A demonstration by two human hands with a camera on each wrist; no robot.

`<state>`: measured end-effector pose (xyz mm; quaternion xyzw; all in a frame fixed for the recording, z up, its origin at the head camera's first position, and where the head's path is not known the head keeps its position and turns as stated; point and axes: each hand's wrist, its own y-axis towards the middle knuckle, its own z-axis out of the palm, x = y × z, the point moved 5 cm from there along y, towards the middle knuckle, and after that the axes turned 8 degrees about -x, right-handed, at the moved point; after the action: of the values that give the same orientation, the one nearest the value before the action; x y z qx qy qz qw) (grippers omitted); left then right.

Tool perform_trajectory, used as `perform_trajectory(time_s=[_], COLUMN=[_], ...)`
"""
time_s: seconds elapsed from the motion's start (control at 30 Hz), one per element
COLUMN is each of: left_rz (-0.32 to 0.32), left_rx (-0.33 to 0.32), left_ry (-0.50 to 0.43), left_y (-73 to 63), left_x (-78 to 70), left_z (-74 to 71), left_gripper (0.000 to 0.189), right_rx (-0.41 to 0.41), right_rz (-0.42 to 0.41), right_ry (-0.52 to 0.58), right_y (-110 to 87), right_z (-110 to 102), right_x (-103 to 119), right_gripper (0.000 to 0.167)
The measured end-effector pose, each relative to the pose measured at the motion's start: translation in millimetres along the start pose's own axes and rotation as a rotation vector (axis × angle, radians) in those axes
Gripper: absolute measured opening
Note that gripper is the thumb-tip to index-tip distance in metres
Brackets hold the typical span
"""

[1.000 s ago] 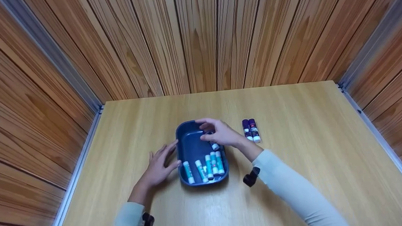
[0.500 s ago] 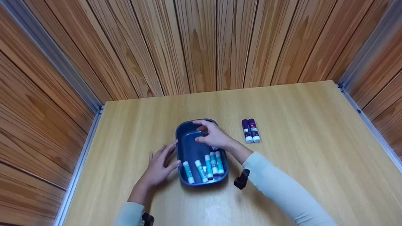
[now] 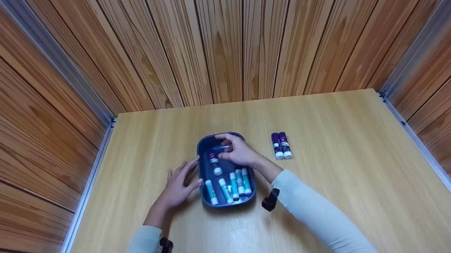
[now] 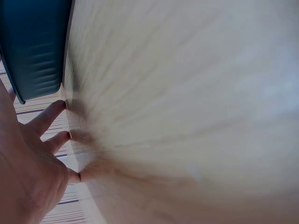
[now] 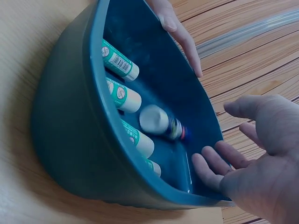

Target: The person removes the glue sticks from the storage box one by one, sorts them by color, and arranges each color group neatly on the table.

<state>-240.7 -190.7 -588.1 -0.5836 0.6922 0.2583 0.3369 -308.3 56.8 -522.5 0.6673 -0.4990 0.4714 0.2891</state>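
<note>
Lengthwise, the tray's (image 3: 228,167) purple stick (image 3: 214,163) lies white-end nearward.

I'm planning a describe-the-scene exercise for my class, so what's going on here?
A person is working at a blue tray with both hands. Their right hand is over it, relaxed and holding nothing, beside a dark purple tube lying inside. The left hand touches the tray's left rim. Several teal-and-white tubes lie at the tray's near end. Two more purple tubes lie side by side on the table, to the right of the tray.
</note>
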Motion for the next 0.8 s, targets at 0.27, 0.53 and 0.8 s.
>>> perform_trajectory(time_s=[0.27, 0.53, 0.8], left_rz=[0.007, 0.012, 0.019], left_rx=[0.008, 0.000, 0.000], left_ry=[0.000, 0.008, -0.001], left_y=[0.4, 0.7, 1.2], left_x=[0.6, 1.3, -0.1], left_z=[-0.6, 1.0, 0.4], left_gripper=[0.075, 0.075, 0.074], right_rx=[0.097, 0.106, 0.140], right_rz=[0.086, 0.116, 0.188], right_ry=[-0.040, -0.053, -0.052], right_y=[4.0, 8.5, 11.5], right_z=[6, 18, 30], right_x=[-2, -4, -11], right_gripper=[0.075, 0.087, 0.086])
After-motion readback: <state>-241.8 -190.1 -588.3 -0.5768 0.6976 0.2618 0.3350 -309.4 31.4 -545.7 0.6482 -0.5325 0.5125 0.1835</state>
